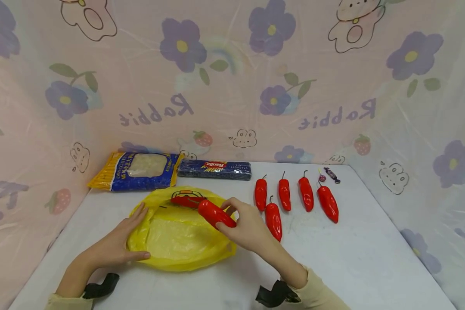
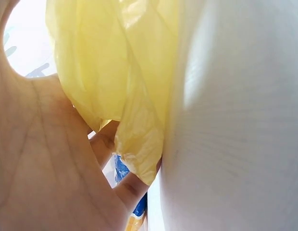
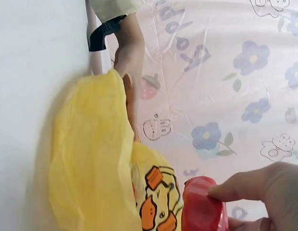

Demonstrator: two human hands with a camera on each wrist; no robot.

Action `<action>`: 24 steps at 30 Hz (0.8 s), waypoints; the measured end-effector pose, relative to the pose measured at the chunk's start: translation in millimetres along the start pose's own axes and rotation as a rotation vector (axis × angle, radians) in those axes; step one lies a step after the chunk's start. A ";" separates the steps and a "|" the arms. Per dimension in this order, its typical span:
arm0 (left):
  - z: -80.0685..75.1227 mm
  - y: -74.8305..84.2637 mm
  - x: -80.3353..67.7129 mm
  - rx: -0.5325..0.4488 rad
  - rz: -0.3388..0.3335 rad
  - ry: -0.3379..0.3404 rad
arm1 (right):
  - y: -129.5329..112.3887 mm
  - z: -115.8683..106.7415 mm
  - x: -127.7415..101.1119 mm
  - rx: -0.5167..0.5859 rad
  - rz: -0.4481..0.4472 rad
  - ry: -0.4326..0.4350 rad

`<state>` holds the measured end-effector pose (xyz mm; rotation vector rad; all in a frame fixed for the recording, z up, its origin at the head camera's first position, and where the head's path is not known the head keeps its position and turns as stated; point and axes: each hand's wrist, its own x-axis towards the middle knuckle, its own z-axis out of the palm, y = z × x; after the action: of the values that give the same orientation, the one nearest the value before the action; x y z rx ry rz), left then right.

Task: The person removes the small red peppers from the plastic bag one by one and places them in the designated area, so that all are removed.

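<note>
A yellow plastic bag [image 1: 186, 258] lies on the table with its mouth spread wide. My left hand [image 1: 118, 241] rests along its left side, fingers and thumb stretched far apart against the rim. In the left wrist view, the palm [image 2: 48, 154] faces the bag [image 2: 101, 62]. My right hand [image 1: 248, 221] grips a red pepper [image 1: 215, 214] above the bag's right part, its stem end pointing left. The right wrist view shows the thumb on that pepper [image 3: 202, 204]. Something red [image 1: 184, 201] shows inside the bag, partly hidden.
Several red peppers [image 1: 284, 196] lie right of the bag. Beyond them are a small lollipop [image 1: 322, 177] and a dark wrapped candy [image 1: 332, 175]. A blue and yellow food packet [image 1: 139, 171] and a Barilla spaghetti pack [image 1: 215, 169] lie along the patterned back curtain [image 1: 224, 94].
</note>
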<state>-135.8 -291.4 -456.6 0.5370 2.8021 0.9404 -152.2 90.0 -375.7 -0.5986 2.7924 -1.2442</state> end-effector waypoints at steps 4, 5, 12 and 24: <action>0.6 -0.3 0.4 0.003 0.000 -0.001 | 7.8 -10.3 -0.6 -0.012 0.033 0.076; 0.6 -0.4 0.4 0.003 0.002 0.000 | 10.3 -12.8 -0.7 -0.020 0.041 0.095; 0.8 -2.0 0.7 0.004 0.011 0.009 | 33.5 -35.6 -4.3 -0.056 0.123 0.207; 1.0 -1.3 1.0 0.006 -0.005 0.001 | 94.3 -87.4 -30.4 -0.160 0.237 0.362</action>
<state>-136.9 -291.4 -458.2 0.5297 2.8068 0.9325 -171.0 220.2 -388.2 -0.0374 3.1569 -1.1909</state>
